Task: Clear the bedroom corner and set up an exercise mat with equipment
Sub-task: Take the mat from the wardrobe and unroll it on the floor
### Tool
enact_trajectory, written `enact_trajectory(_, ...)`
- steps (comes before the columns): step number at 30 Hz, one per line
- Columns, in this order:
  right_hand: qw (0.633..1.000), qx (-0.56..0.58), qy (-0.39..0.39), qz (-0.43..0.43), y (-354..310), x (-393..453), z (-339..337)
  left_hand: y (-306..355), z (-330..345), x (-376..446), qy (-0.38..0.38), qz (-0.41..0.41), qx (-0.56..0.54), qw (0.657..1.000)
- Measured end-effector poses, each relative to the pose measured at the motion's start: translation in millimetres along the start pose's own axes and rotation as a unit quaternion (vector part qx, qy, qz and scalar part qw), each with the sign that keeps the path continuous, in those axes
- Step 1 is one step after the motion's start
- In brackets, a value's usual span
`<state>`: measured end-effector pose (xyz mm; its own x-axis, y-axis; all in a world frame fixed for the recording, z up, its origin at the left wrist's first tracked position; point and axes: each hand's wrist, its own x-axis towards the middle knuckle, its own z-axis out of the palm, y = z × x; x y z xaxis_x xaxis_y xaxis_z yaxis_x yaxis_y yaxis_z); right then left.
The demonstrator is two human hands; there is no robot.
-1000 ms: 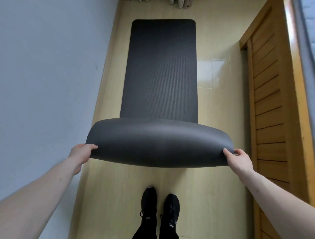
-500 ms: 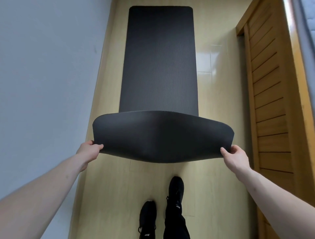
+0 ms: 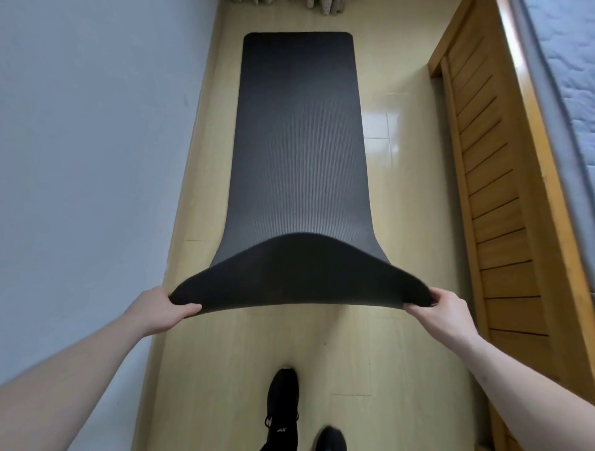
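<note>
A long dark grey ribbed exercise mat lies unrolled on the pale wood floor, running away from me toward the far wall. Its near end is lifted off the floor and sags in a curve, with the smooth underside facing me. My left hand pinches the near left corner. My right hand pinches the near right corner. Both arms are stretched forward.
A grey wall runs close along the mat's left side. A wooden slatted bed frame with a quilted mattress bounds the right. My black shoes stand on the floor behind the mat. Some pale objects sit at the far wall.
I have stepped backward, and the mat's near end has dropped lower and been drawn toward me, so more of the mat lies flat. Both hands keep their hold on the corners.
</note>
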<state>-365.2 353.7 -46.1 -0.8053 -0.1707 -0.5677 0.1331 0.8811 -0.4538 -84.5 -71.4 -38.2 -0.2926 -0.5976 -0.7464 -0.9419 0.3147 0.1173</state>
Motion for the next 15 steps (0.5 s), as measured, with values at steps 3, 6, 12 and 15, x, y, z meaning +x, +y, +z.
enact_trajectory(3,0.996,-0.071,0.0,-0.046,23,-10,10,-15,20,-13,0.048,0.043,0.139,0.988)
enact_trajectory(6,0.989,-0.139,0.002,-0.056,45,-20,21,-20,39,-28,0.083,0.055,0.184,0.978)
enact_trajectory(12,0.976,-0.204,0.007,-0.078,87,-42,27,-32,84,-51,0.171,0.09,0.181,0.964)
enact_trajectory(15,0.976,-0.207,0.008,-0.068,112,-53,31,-41,105,-57,0.19,0.089,0.174,0.962)
